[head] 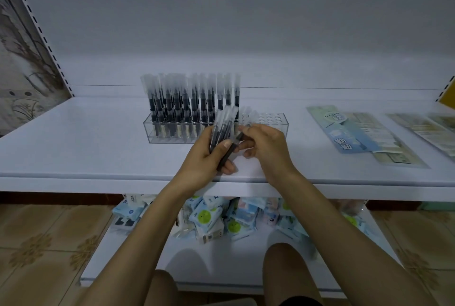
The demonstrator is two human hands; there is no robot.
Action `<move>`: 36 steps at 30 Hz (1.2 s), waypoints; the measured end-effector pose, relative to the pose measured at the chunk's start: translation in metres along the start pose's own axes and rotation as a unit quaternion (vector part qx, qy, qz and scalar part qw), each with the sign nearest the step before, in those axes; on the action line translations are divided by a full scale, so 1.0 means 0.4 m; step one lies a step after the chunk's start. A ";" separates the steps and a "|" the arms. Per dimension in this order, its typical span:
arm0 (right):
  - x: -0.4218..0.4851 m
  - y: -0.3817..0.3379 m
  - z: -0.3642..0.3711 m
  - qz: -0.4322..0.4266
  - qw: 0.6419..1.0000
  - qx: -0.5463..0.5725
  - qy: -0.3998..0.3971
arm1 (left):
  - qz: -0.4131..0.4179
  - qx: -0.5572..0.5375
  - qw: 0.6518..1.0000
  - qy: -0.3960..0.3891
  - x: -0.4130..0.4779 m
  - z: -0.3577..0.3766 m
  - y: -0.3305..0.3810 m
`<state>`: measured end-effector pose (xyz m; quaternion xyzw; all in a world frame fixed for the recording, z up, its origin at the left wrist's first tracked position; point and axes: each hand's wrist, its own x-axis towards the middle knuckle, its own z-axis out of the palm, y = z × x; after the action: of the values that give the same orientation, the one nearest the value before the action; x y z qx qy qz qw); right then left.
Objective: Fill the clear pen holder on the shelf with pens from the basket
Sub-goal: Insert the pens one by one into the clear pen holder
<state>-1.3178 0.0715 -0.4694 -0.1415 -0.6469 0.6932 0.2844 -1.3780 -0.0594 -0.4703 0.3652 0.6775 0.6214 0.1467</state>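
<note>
holding a bundle of pens (222, 128) upright in a curled grip, the left hand (209, 153) sits just near of the clear pen holder (279, 115), caps pointing up and far. the right hand (266, 143) is close beside it, fingertips pinching a single pen (230, 154) that slants from low-left near the left thumb up to a blurred cap on the far right. both hands are narrow, closed on pens, and nearly touching each other.

the relation that matters: the empty holes (268, 117) lie directly far of the right hand, just beyond its knuckles, at the holder's right end. the holder's long axis runs left to right across the shelf (98, 148), and its left and middle part is already packed with standing pens (192, 99). the right hand is plainly the nearer one to the free slots, so it looks best placed to stand the single pen up and drop it in, tail first.

by my reading the job is well past halfway.

flat printed packs (357, 133) lie far right on the shelf, and wrapped packets (214, 219) are heaped on the lower shelf. the basket is not in view.
</note>
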 end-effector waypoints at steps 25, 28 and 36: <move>0.020 0.017 -0.034 0.019 0.963 0.265 0.049 | 0.125 0.008 0.976 0.178 0.059 -0.016 -0.016; 0.023 0.021 -0.033 -0.017 0.972 0.231 0.045 | 0.107 -0.024 0.981 0.162 0.059 -0.020 -0.034; 0.073 -0.022 -0.013 -0.134 0.978 0.089 0.130 | 0.086 -0.081 0.983 0.139 0.064 -0.026 -0.037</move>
<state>-1.3365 0.0926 -0.4563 -0.1166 -0.5532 0.6790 0.4684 -1.4072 -0.0492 -0.4760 0.3193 0.6051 0.7289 0.0260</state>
